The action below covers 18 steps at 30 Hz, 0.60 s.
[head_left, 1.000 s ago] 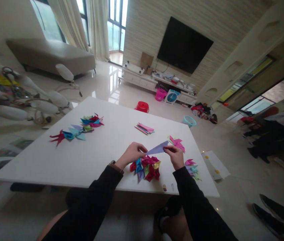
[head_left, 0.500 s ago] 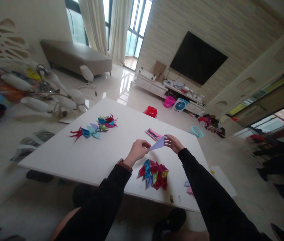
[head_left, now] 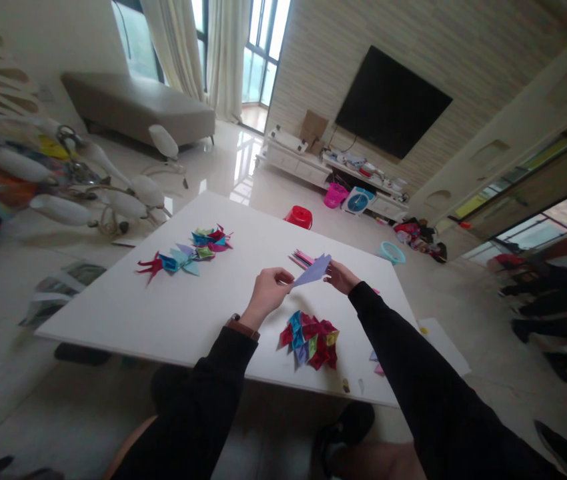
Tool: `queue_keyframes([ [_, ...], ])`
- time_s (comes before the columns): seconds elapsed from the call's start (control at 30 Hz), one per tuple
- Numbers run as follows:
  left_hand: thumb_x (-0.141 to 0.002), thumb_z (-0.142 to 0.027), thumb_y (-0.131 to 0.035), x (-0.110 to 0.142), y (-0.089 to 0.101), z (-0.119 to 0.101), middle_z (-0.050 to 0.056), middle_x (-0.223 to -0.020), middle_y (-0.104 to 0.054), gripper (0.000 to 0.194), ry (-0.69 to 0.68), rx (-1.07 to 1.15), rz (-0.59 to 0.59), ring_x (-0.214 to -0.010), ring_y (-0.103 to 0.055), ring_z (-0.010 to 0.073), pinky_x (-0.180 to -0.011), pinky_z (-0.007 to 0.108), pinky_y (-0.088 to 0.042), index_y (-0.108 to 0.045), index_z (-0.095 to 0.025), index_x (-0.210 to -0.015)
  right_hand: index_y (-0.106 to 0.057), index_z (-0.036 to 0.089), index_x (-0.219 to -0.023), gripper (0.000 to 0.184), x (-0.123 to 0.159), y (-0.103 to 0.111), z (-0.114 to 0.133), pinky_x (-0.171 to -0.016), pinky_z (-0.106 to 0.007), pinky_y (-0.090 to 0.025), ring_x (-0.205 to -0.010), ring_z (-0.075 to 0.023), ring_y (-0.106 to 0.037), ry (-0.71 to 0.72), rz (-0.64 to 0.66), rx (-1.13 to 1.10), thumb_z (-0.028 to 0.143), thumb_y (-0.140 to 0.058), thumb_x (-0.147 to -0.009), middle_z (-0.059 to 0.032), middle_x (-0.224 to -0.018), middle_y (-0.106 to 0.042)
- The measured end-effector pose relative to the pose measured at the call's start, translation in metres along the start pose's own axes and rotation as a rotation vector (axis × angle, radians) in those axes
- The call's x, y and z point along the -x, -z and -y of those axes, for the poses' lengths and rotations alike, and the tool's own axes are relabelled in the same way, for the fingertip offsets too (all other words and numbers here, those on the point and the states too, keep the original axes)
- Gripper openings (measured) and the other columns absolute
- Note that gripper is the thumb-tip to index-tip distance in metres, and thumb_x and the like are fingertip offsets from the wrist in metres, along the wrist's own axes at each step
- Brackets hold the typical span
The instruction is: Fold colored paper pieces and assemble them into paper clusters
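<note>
The 2 hands meet over the white surface, with a folded piece of purple paper raised between them. The left hand pinches its narrow tip between thumb and fingers, probably because that slim end gives a firm hold while leaving the broad part uncovered. The right hand is at the wide end, fingers curled beside the edge — whether they grip it or only touch it, one cannot tell. Held aloft like this, the sheet's folds are likely easier to see and reach from both sides.

Just beyond the hands, partly behind the purple paper, lies a stack of paper strips, seemingly kept close for easy reach. Nearer the body than the hands, a cluster of folded pieces sits pressed together — presumably grouped to stay out of the working space. Well to the left of the left hand, a line of coloured pieces rests apart. Under the right forearm, small pastel pieces show only in part, the sleeve hiding the rest.
</note>
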<state>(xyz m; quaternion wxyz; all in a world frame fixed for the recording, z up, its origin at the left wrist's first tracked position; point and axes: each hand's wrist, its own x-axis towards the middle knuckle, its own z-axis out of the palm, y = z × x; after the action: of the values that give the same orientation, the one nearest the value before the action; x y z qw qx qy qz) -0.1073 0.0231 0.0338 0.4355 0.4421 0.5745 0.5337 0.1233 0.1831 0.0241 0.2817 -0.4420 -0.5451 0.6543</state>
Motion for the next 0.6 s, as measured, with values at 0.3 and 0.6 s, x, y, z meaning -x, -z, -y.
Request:
queue_keyframes([
  [0.3, -0.068, -0.011, -0.072, -0.001, -0.007, 0.009, 0.006, -0.074, -0.073, 0.010, 0.013, 0.029, 0.044, -0.063, -0.066, 0.0147, -0.061, 0.025, -0.052, -0.073, -0.013, -0.078, -0.067, 0.014, -0.065, 0.041, 0.003, 0.003, 0.002, -0.053, -0.027, -0.044, -0.053, -0.0126, -0.055, 0.069, -0.047, 0.105, 0.036, -0.096, -0.045, -0.0005, -0.058, -0.063],
  [0.6, -0.070, -0.008, -0.069, 0.003, -0.015, 0.005, 0.006, -0.076, -0.074, 0.010, -0.001, -0.078, 0.042, -0.067, -0.068, 0.0154, -0.064, 0.025, -0.052, -0.073, -0.014, -0.077, -0.060, 0.016, -0.073, 0.031, -0.056, 0.062, 0.014, -0.062, -0.027, -0.054, -0.058, -0.0111, -0.056, 0.063, -0.556, -0.008, 0.021, -0.091, -0.068, 0.0015, -0.061, -0.059],
])
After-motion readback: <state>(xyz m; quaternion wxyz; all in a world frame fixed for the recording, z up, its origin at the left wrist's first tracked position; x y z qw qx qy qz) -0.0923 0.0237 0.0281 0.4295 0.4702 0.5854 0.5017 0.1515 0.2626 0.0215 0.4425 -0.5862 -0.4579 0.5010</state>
